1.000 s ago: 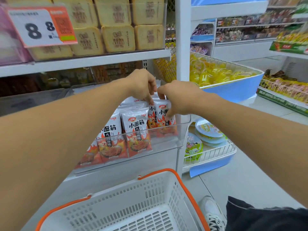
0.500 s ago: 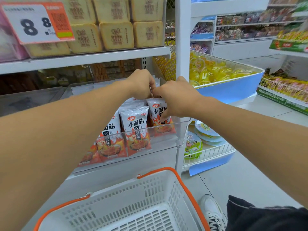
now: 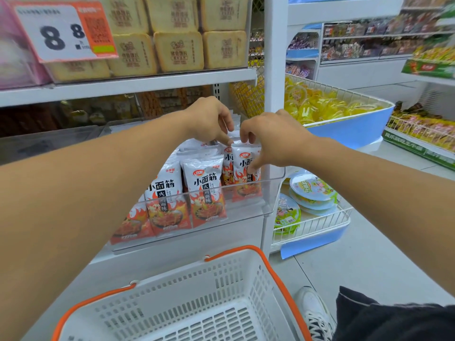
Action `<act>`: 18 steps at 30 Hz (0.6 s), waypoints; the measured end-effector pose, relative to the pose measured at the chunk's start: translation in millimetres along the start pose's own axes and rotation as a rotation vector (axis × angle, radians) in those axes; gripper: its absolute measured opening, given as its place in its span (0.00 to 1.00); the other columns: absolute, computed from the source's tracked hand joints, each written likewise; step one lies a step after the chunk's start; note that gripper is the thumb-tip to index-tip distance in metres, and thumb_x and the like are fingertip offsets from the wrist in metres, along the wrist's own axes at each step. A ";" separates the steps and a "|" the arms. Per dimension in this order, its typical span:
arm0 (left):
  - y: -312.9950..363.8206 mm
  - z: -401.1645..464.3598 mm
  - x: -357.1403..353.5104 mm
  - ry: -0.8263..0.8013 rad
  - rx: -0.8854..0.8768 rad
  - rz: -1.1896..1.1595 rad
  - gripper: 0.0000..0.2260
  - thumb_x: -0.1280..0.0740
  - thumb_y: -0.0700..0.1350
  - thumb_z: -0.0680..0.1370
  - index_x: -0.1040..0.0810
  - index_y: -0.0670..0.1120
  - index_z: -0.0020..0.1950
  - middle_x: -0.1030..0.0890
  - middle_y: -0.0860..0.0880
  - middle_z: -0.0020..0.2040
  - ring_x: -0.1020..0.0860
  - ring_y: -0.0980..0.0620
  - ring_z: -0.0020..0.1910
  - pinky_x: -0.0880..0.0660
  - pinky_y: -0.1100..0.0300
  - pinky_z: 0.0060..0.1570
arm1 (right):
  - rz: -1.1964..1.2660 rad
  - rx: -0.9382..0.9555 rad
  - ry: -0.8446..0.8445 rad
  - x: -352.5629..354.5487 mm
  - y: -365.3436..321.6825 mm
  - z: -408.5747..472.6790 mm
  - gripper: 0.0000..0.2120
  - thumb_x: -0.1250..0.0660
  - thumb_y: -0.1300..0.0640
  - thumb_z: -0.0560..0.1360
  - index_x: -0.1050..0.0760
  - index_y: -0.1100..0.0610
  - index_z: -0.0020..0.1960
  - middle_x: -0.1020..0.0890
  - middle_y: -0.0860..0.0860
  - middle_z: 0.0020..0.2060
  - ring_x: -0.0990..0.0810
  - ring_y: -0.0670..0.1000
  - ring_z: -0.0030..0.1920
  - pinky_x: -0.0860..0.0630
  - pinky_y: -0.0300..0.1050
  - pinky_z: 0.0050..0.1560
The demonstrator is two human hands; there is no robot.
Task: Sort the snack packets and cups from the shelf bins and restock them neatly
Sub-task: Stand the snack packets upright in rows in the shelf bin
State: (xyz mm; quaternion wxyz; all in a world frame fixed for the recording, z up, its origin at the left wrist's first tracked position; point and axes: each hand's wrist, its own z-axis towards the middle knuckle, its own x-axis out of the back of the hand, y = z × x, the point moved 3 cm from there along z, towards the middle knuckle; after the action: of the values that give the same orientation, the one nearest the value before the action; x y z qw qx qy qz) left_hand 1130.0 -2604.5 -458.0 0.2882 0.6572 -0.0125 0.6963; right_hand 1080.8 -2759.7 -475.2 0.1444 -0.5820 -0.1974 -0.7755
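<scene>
Snack packets (image 3: 208, 190) standing in clear bin (image 3: 270, 193); left hand (image 3: 209, 121) and right hand (image 3: 273, 141) both pinching rightmost packet (image 3: 246, 173) top.

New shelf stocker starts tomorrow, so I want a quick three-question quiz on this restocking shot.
1. True or false: the white basket with orange handles holds snack packets.
2. Which packet does the right hand pinch? A. the rightmost packet in the clear bin B. a front-row one C. none
3. Fill in: the wire tray right of the bin holds lidded ____.

Key: 1 false, no packets show in it; 2 A, while the left hand fingers packet tops beside it; 3 cups.
</scene>
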 end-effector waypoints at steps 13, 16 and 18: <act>0.9 -4.3 -6.5 0.093 -0.029 -0.047 0.06 0.19 0.44 0.68 0.15 0.46 0.38 0.18 0.50 0.32 0.22 0.61 0.27 0.30 0.74 0.28 | 0.055 -0.007 0.070 -2.9 -2.9 4.2 0.23 0.22 0.40 0.66 0.19 0.48 0.57 0.18 0.48 0.51 0.23 0.55 0.53 0.38 0.46 0.47; 0.0 -5.4 -5.8 0.115 -0.056 -0.033 0.08 0.20 0.47 0.68 0.15 0.46 0.39 0.16 0.49 0.36 0.19 0.56 0.36 0.31 0.76 0.29 | 0.079 -0.007 0.057 -4.0 -2.3 3.9 0.24 0.22 0.40 0.66 0.20 0.48 0.57 0.19 0.47 0.50 0.23 0.54 0.52 0.37 0.46 0.47; -1.9 -7.2 -2.3 0.141 -0.053 -0.070 0.08 0.21 0.49 0.70 0.15 0.45 0.42 0.16 0.49 0.38 0.20 0.55 0.37 0.30 0.75 0.29 | 0.134 -0.012 0.055 -0.3 1.7 2.5 0.24 0.20 0.41 0.64 0.20 0.48 0.56 0.18 0.46 0.47 0.22 0.52 0.51 0.33 0.45 0.46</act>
State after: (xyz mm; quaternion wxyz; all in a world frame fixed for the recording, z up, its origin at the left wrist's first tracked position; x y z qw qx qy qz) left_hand 1124.2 -2601.0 -461.8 0.3298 0.5985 0.0123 0.7300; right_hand 1083.8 -2760.1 -474.7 0.1980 -0.5735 -0.1494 -0.7808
